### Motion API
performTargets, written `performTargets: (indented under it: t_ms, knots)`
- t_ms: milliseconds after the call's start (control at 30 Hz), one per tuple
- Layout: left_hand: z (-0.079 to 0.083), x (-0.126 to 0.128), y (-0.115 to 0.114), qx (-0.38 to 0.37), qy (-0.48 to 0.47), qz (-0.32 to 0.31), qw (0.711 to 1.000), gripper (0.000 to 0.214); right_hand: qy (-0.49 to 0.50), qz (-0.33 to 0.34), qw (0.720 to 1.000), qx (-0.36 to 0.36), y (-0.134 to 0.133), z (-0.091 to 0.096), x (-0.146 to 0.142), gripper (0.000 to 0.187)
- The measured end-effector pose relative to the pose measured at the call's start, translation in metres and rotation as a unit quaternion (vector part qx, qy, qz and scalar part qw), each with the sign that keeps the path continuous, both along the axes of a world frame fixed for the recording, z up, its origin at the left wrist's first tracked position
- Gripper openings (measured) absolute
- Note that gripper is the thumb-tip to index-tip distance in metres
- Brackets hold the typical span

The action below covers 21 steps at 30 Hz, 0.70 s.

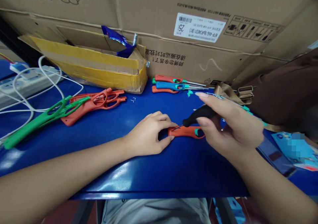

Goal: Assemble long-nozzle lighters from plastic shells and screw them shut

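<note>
At the far left, one white power strip [32, 82] lies among looping white cables [51, 84]. Beside it, green handle shells [32, 123] overlap a pile of red handle shells [79, 111]; the overlap prevents an exact count. Behind these stands one open cardboard box [99, 73] edged with yellow tape; a blue packet [116, 36] and a silvery cylinder [135, 39] poke out, its floor hidden. The left hand [151, 136] pinches the near end of one orange handle [187, 131], flat on the blue table [154, 174], between thumb and fingers. Beyond it, at least three lighters lie stacked: red [166, 78], blue [164, 85] and orange [161, 90]. The right hand [231, 128] closes around one black screwdriver [198, 115], its tip at that handle. Further right lie one phone [275, 154] and one light-blue packet [285, 144].
</note>
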<state>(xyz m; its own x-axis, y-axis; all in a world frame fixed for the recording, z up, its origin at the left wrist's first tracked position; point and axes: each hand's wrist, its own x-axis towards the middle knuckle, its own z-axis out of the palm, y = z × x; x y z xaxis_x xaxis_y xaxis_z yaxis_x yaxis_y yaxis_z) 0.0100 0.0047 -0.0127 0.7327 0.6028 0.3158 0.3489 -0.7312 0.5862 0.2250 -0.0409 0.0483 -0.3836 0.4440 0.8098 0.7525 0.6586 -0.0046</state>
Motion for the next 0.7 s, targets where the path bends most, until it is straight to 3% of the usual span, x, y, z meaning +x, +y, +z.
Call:
performTargets:
  t_ms: [100,167,333,500,633,700]
  knots:
    - [-0.0004,-0.0004,-0.0001,0.002,0.001,0.002,1.000,0.027,0.028,0.061,0.993,-0.098,0.0018,-0.0026,0.0002,0.050]
    - [-0.0006,-0.0007,0.0000,0.003,0.003,0.002,1.000,0.027,0.054,0.078,0.987,-0.127,0.0033,-0.0036,-0.0004,0.050]
    - [0.0001,0.0000,0.0007,0.002,0.004,-0.002,1.000,0.029,0.042,0.055,0.997,-0.024,0.0050,-0.0008,-0.0012,0.042]
    - [0.0002,0.0004,0.0007,0.001,-0.004,0.002,1.000,0.022,0.027,0.078,0.983,-0.164,0.0025,-0.0040,0.0007,0.057]
    - [-0.0008,0.0004,0.0010,-0.001,-0.011,-0.003,1.000,0.025,0.029,0.050,0.996,-0.067,0.0037,-0.0056,0.0015,0.050]
    - [-0.0011,0.0004,0.0014,-0.002,-0.013,-0.004,1.000,0.025,0.024,0.065,0.995,-0.066,0.0049,-0.0045,0.0019,0.052]
